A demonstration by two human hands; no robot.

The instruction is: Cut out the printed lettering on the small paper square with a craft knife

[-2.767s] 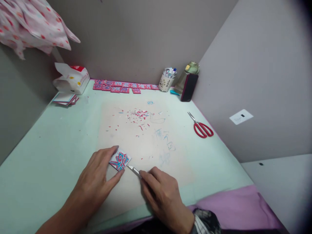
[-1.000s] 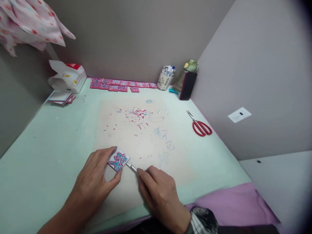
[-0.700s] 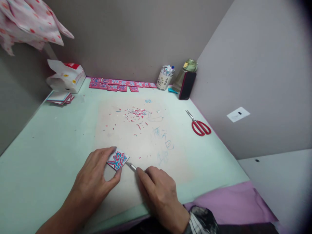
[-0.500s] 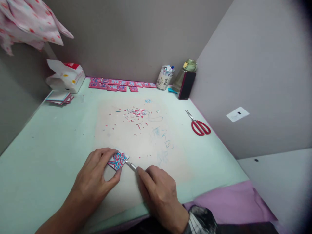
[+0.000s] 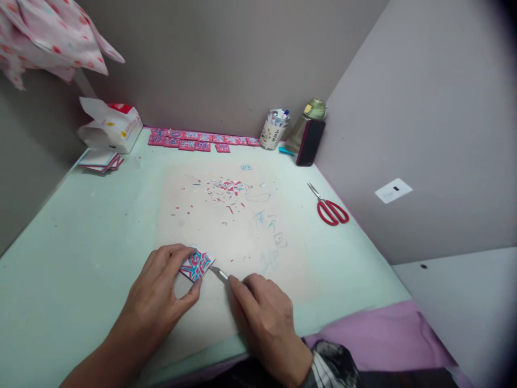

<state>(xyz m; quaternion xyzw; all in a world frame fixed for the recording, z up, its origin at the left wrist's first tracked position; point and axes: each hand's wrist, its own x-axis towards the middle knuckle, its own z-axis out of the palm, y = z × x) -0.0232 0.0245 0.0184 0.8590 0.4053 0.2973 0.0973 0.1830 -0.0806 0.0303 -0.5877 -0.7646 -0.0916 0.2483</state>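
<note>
Between the thumb and fingers of my left hand is a small square carving block, its face patterned in red, blue and white. My right hand grips a craft knife with a silvery shaft. The blade's tip lies at the block's right edge; whether it touches is too small to tell. Beyond the hands a heap of red and white shavings is spread over the beige patch of the table.
Red-handled scissors lie to the right. Along the back stand a row of carved red tiles, a pen cup, a green bottle and a phone. Stacked blank tiles and a white box sit at the back left.
The knife tip has shifted very slightly at the block's right edge. My left hand keeps the block in the same place.
</note>
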